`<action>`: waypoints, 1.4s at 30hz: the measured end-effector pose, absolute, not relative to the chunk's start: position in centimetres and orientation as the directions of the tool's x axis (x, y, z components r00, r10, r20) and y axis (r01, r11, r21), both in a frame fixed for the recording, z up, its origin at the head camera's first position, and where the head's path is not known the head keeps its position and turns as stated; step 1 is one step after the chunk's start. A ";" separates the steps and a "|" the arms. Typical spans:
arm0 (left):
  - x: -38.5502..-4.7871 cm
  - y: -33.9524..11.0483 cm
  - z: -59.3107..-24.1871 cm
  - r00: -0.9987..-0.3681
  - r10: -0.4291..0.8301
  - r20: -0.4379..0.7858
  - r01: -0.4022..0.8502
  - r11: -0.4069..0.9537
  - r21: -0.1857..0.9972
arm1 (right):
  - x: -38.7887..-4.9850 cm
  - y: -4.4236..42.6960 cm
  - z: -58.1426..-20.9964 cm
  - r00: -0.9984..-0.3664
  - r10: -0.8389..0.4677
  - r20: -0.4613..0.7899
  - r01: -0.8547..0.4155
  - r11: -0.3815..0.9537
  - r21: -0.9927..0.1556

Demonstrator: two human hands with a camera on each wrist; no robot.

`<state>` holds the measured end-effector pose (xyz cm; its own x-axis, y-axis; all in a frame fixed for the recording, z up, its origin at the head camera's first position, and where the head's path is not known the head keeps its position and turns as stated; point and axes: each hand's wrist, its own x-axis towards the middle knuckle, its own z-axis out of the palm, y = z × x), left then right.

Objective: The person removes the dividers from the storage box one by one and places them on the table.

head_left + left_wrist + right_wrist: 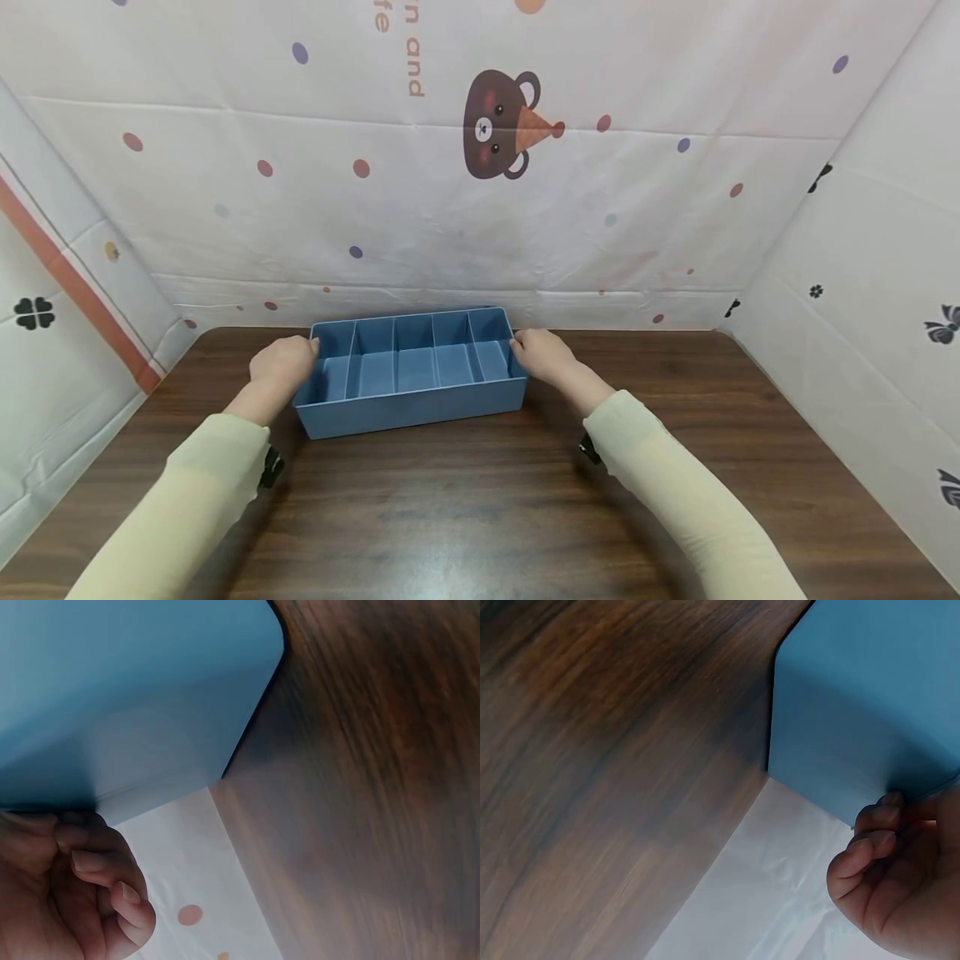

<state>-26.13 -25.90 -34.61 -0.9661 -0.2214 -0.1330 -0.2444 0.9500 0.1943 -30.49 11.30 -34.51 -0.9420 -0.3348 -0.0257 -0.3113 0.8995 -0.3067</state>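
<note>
A blue divided storage box point(408, 407) sits toward the back of the table, its several side-by-side compartments showing bare floors. My left hand point(285, 360) grips the rim at its left end, fingers curled. At the opposite end, my right hand point(545, 353) pinches the rim. In the left wrist view, the box's end wall point(165, 735) fills the top left, with the left hand point(75, 885) at its edge. The right wrist view has the right hand point(896, 870) curled at the rim of the other end wall point(840, 742).
The dark wood table point(450, 508) extends in front of the box and to both sides. Behind it hangs a white cloth point(420, 208) printed with dots and a bear. Similar cloth walls point(862, 317) stand at left and right.
</note>
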 end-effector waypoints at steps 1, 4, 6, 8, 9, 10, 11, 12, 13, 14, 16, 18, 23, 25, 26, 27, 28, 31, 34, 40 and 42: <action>-26.2 -25.8 -34.6 -0.967 -0.218 -0.132 -0.241 0.951 0.194 | -30.5 11.4 -34.5 -0.942 -0.334 -0.027 -0.311 0.900 -0.306; -26.4 -25.6 -34.6 -0.968 -0.214 -0.130 -0.237 0.951 0.199 | -30.4 11.6 -34.5 -0.944 -0.328 -0.023 -0.306 0.903 -0.301; -26.6 -25.4 -34.6 -0.968 -0.215 -0.127 -0.237 0.951 0.199 | -30.4 11.8 -34.4 -0.945 -0.328 -0.014 -0.309 0.904 -0.294; -26.7 -25.3 -34.6 -0.968 -0.217 -0.124 -0.238 0.951 0.198 | -30.4 12.0 -34.4 -0.945 -0.327 -0.014 -0.308 0.905 -0.294; -26.8 -25.2 -34.6 -0.969 -0.217 -0.122 -0.237 0.951 0.197 | -30.4 12.1 -34.4 -0.945 -0.326 -0.016 -0.307 0.905 -0.296; -26.9 -25.2 -34.6 -0.969 -0.217 -0.121 -0.237 0.951 0.197 | -30.4 12.1 -34.4 -0.946 -0.324 -0.018 -0.304 0.905 -0.297; -26.9 -25.1 -34.6 -0.969 -0.215 -0.119 -0.236 0.952 0.197 | -30.4 12.2 -34.4 -0.946 -0.323 -0.018 -0.303 0.905 -0.297; -27.0 -25.0 -34.6 -0.970 -0.212 -0.118 -0.233 0.952 0.198 | -30.4 12.3 -34.5 -0.947 -0.320 -0.019 -0.300 0.906 -0.298; -27.0 -25.0 -34.6 -0.971 -0.210 -0.117 -0.230 0.953 0.198 | -30.4 12.4 -34.4 -0.948 -0.317 -0.021 -0.297 0.907 -0.299; -27.1 -24.9 -34.7 -0.971 -0.208 -0.114 -0.228 0.953 0.200 | -30.4 12.5 -34.5 -0.949 -0.314 -0.024 -0.293 0.907 -0.301; -27.3 -24.8 -34.7 -0.973 -0.205 -0.111 -0.223 0.954 0.201 | -30.4 12.7 -34.5 -0.949 -0.314 -0.021 -0.295 0.909 -0.295; -27.4 -24.6 -34.7 -0.973 -0.204 -0.109 -0.223 0.954 0.202 | -30.3 12.9 -34.6 -0.949 -0.316 -0.020 -0.296 0.909 -0.294; -27.7 -24.0 -34.7 -0.972 -0.210 -0.108 -0.229 0.950 0.214 | -30.2 13.5 -34.6 -0.950 -0.312 -0.020 -0.292 0.907 -0.304; -27.8 -23.8 -34.8 -0.971 -0.212 -0.111 -0.232 0.948 0.219 | -30.2 13.7 -34.6 -0.950 -0.313 -0.027 -0.289 0.905 -0.311; -27.8 -23.7 -34.8 -0.970 -0.212 -0.116 -0.233 0.947 0.219 | -30.1 13.8 -34.7 -0.949 -0.314 -0.025 -0.292 0.905 -0.310; -27.8 -23.6 -34.8 -0.971 -0.210 -0.118 -0.232 0.948 0.220 | -30.1 13.9 -34.7 -0.949 -0.314 -0.026 -0.292 0.906 -0.308; -27.8 -23.5 -34.9 -0.971 -0.206 -0.118 -0.227 0.949 0.217 | -30.0 14.0 -34.8 -0.951 -0.309 -0.026 -0.287 0.907 -0.308; -27.8 -23.3 -34.9 -0.975 -0.189 -0.115 -0.210 0.955 0.210 | -29.9 14.3 -34.9 -0.954 -0.300 -0.018 -0.281 0.912 -0.299; -27.9 -23.0 -34.9 -0.979 -0.177 -0.098 -0.194 0.958 0.210 | -29.8 14.5 -35.0 -0.957 -0.290 -0.009 -0.274 0.915 -0.296; -28.1 -22.4 -34.9 -0.979 -0.183 -0.088 -0.198 0.956 0.216 | -29.5 15.0 -35.0 -0.959 -0.284 0.019 -0.276 0.913 -0.301; -28.2 -22.2 -34.9 -0.980 -0.180 -0.089 -0.195 0.957 0.216 | -29.5 15.2 -35.1 -0.959 -0.281 0.029 -0.277 0.913 -0.299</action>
<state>-28.17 -22.16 -34.90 -0.9797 -0.1797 -0.0892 -0.1952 0.9566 0.2162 -29.52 15.20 -35.05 -0.9591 -0.2814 0.0291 -0.2770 0.9131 -0.2992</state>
